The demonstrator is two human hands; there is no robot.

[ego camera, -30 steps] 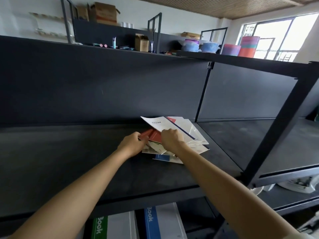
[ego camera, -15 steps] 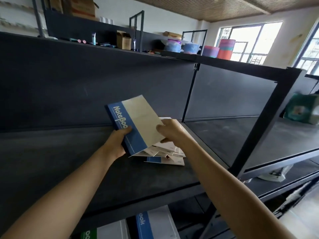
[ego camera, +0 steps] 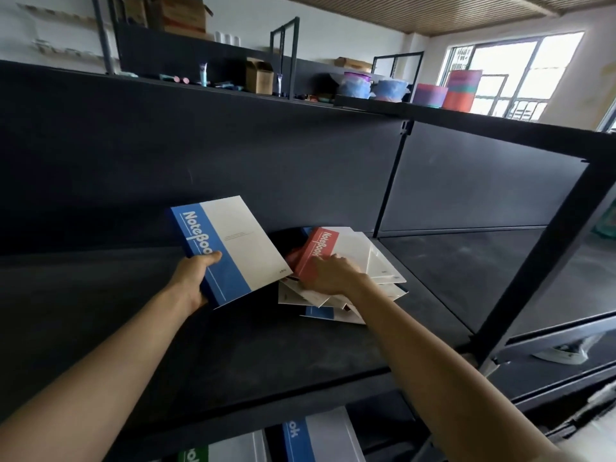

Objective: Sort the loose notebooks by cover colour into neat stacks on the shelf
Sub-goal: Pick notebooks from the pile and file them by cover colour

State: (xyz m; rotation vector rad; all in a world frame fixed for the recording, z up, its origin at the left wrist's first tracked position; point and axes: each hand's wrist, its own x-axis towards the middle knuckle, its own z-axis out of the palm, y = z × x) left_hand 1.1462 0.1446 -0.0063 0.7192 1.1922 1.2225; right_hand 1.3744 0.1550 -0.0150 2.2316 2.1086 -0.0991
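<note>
2 bare arms reach onto the dark shelf. The left hand has its grip closed around the blue notebook, thumb on the cover's blue band and fingers behind the spine edge. The book is held tilted, clear of the shelf, just left of the loose pile. The right hand lies on that pile with bent fingers against the lower end of the red notebook, which sits slanted on top. Whether this grip pinches the cover or only presses on it I cannot tell (the thumb is hidden). Beneath, several notebooks lie fanned and overlapping, and 1 blue-banded notebook pokes out at the near edge. On the level below show a blue-banded cover and a green-banded cover.
</note>
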